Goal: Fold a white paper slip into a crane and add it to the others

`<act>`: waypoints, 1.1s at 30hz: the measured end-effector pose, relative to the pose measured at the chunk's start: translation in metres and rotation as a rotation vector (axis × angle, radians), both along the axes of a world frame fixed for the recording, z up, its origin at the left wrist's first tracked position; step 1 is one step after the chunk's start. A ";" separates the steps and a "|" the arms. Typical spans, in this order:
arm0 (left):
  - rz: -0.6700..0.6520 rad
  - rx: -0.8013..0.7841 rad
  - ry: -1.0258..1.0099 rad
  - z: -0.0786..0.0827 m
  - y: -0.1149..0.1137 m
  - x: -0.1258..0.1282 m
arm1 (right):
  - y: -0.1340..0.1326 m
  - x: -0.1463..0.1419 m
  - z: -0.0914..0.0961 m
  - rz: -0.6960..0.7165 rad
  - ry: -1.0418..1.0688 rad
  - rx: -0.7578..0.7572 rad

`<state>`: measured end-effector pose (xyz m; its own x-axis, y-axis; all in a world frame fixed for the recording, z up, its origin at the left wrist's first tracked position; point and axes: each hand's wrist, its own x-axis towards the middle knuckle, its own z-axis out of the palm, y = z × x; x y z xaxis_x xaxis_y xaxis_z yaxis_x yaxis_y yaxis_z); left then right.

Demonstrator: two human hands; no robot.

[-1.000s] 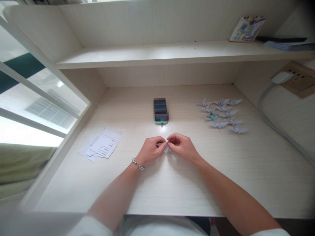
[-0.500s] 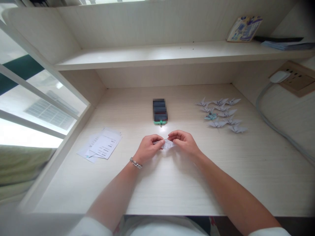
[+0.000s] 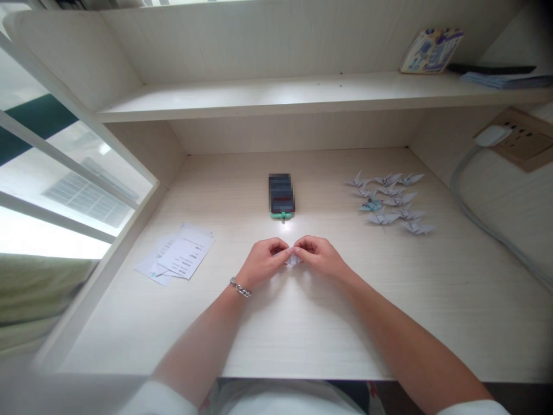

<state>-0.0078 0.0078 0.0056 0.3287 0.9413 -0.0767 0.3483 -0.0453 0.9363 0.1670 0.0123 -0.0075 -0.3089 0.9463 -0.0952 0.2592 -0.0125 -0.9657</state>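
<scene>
Between my two hands is a small piece of folded white paper with printed marks, mostly covered by my fingers. My left hand, with a silver chain bracelet at the wrist, pinches its left side between thumb and fingers. On the other side my right hand grips the paper the same way, the thumb tips almost meeting at its top. Both hands are low over the desk. Several folded paper cranes lie to the right; one of them, a crane in light blue, stands out from the white ones.
Printed paper slips lie loosely stacked at the left. A phone with a green edge lies beyond my hands. Above runs a shelf bearing a colourful packet. A cable hangs from the wall socket at right.
My right fingers have come down and closed on the paper, and both hands have drawn nearer together. Less of the paper shows now.
</scene>
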 end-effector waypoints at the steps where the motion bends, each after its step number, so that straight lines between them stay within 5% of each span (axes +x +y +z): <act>1: 0.002 0.011 0.007 0.000 0.000 0.000 | 0.000 0.000 0.001 0.006 -0.013 0.012; 20: -0.126 -0.359 -0.284 0.009 0.005 -0.009 | 0.003 0.010 0.007 0.106 -0.020 -0.016; 33: -0.043 -0.216 -0.164 0.004 0.004 -0.004 | 0.004 0.009 0.007 0.110 0.082 -0.148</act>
<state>-0.0118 0.0118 0.0097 0.3923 0.8939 -0.2170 0.1934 0.1504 0.9695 0.1757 0.0161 -0.0001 -0.4218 0.8841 -0.2009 0.1875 -0.1317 -0.9734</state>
